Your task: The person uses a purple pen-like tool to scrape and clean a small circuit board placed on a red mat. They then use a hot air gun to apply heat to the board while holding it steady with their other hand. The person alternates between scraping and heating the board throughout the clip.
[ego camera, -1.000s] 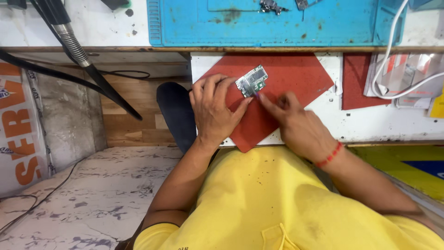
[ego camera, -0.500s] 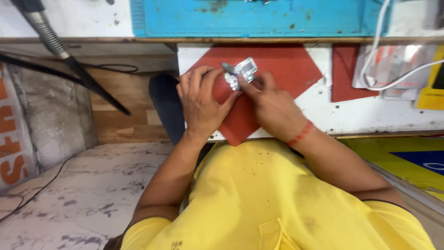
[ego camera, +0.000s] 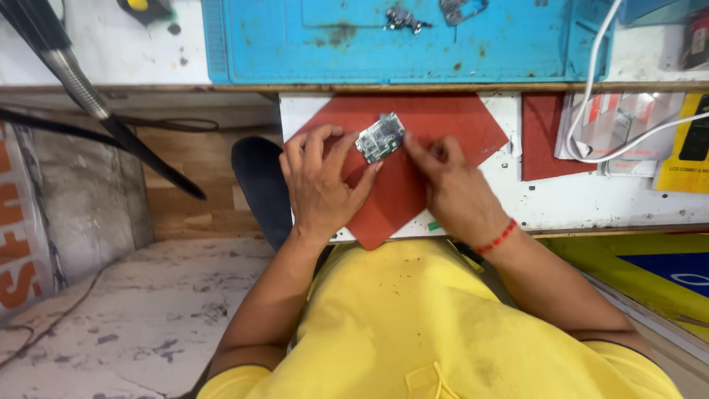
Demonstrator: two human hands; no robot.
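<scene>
A small grey-green circuit board (ego camera: 379, 137) lies on a red mat (ego camera: 450, 122) laid cornerwise on a white pull-out shelf (ego camera: 583, 203). My left hand (ego camera: 319, 185) rests flat on the mat, its fingertips touching the board's lower left edge. My right hand (ego camera: 450, 188) is beside the board on the right, with index finger and thumb pinched against its right edge. A red thread band circles my right wrist. Whether a thin tool is in the right fingers cannot be made out.
A blue work mat (ego camera: 399, 44) with small metal parts (ego camera: 402, 18) lies on the bench above. White cable (ego camera: 591, 96) loops over packets (ego camera: 628, 125) at right. A dark metal arm (ego camera: 88, 96) slants at left. A second red pad (ego camera: 543, 137) sits right of the mat.
The board has stayed under both hands' fingertips. My right hand's fingers have shifted along its right edge, and my head has moved closer and slightly left.
</scene>
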